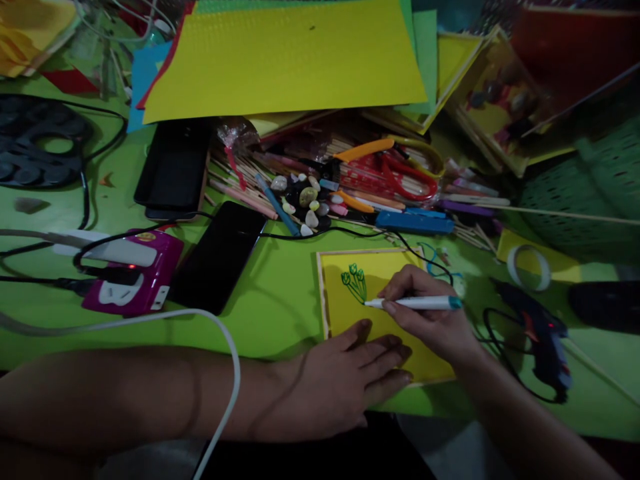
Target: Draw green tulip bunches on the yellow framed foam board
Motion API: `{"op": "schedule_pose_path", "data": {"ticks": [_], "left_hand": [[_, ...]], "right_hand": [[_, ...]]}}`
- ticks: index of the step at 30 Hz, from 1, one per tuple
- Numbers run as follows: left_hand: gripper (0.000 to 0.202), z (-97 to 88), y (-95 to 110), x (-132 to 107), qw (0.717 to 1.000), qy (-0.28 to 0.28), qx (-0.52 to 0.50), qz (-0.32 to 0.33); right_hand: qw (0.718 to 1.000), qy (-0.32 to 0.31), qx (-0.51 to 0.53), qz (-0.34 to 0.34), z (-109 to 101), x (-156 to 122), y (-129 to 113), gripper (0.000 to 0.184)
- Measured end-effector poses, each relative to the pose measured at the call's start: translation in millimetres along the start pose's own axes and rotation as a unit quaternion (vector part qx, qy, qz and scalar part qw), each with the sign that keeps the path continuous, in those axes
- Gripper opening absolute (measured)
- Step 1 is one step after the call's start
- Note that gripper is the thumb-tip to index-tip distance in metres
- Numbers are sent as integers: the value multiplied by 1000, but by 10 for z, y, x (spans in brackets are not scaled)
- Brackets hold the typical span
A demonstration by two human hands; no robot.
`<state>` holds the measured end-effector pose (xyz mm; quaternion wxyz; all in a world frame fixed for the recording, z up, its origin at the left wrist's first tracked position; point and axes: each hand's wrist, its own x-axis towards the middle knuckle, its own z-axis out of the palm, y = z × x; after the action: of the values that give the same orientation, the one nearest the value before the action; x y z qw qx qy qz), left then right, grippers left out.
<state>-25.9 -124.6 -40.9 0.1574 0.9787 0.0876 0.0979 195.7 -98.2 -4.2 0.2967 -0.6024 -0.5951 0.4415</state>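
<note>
A yellow panel [340, 313] with a pale wooden stick border lies on the green table. Green flowers on stems [354, 281] are drawn in its upper left part. My right hand [430, 313] is closed round a white marker [423, 303] with a teal end, its tip at the foot of the drawn stems. Across the panel's lower left edge my left hand [345, 383] lies flat, palm down, with the fingers stretched over the yellow surface. Part of the panel's lower side is hidden under both hands.
Left are two phones [220, 257] [173, 167] and a magenta power strip [137, 273]; a white cable [233, 373] arcs over my left forearm. Right lie a glue gun [543, 340] and tape roll [529, 267]. Behind are pebbles [309, 197], scissors [410, 180] and yellow sheets [290, 60].
</note>
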Motion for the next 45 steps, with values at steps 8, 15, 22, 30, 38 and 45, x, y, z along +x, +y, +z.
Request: {"op": "schedule_pose_path", "data": {"ticks": [8, 15, 22, 30, 38, 45], "left_hand": [[79, -7, -2, 13, 1000, 0, -4, 4], [80, -37, -1, 12, 1000, -2, 6, 3], [77, 15, -1, 6, 1000, 12, 6, 4], [80, 23, 11, 7, 1000, 15, 3, -1], [78, -2, -4, 10, 1000, 17, 4, 6], [78, -47, -9, 1, 1000, 12, 11, 5]], "right_hand": [[1000, 2, -19, -12, 12, 5, -7, 12], [999, 10, -36, -23, 15, 14, -6, 12], [999, 11, -38, -28, 26, 14, 6, 12], [998, 19, -46, -37, 38, 29, 5, 12], [998, 15, -41, -33, 61, 25, 9, 15], [999, 2, -29, -37, 84, 16, -3, 13]]}}
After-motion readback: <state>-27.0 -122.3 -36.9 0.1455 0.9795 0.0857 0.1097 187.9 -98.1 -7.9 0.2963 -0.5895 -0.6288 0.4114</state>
